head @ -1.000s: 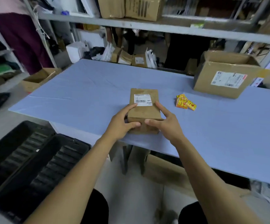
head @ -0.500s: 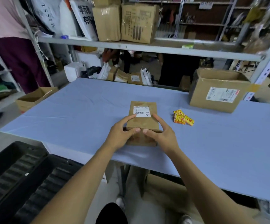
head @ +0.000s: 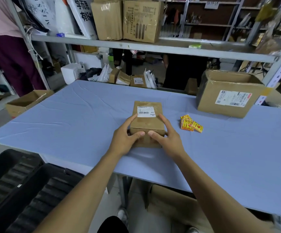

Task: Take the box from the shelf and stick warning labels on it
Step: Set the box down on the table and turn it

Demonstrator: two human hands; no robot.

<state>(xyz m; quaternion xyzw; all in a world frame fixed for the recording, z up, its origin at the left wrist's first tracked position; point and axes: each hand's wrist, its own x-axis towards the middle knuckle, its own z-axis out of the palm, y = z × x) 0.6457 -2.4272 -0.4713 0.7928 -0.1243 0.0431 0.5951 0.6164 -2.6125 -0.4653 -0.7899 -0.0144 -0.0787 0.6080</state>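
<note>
Blue cloth covers the table, bare and open across the frame's left half up to its near edge. At centre sits the small box, the left hand and right hand clamped on its sides, thumbs on the front face. Just right lie yellow warning labels; a large open carton blocks the upper right.

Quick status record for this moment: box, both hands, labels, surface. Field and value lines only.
box: small brown carton, on the table, white barcode label on top
left hand: gripping the box's left side
right hand: gripping the box's right side
warning labels: yellow-red stack on the table, right of the box, untouched
table: blue cover
</note>
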